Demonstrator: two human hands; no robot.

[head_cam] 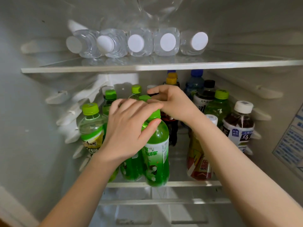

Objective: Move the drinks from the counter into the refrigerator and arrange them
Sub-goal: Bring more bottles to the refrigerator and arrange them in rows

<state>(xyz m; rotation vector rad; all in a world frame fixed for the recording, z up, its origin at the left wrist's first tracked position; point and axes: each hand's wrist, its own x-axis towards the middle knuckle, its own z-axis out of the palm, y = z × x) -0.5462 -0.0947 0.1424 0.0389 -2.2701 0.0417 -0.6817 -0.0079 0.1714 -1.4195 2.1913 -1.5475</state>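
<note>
Fingers (pixel 147 106) of the left hand (pixel 129 128) are curled over the cap and neck of a green tea bottle (pixel 155 153), with the thumb pressed against its shoulder, so that the bottle is gripped from above. It is held upright at the front edge of the middle shelf (pixel 180 183) inside the refrigerator (pixel 32 112), touching a second green bottle (pixel 131 167) just to its left. The right hand (pixel 173 104) is reached further back, its thumb and fingers bent around a small green cap (pixel 144 97); whether that cap is actually pinched or merely touched cannot be told. A pale bottle with a lime cap (pixel 91 128) is stood at the left of the group, and a dark cola bottle (pixel 172 130) is partly hidden behind the gripped one. Under the right forearm a bottle with a yellow and red label (pixel 199 161) is seen, and beside it, nearer the right wall, a dark tea bottle with a white cap (pixel 239 128). A blue-capped bottle (pixel 195 82) is placed at the back (its label cannot be read). On the upper shelf (pixel 98 69) five clear water bottles (pixel 167 42) are laid on their sides in a row, white caps turned outward. A printed sticker (pixel 291 145) is fixed to the right wall.
</note>
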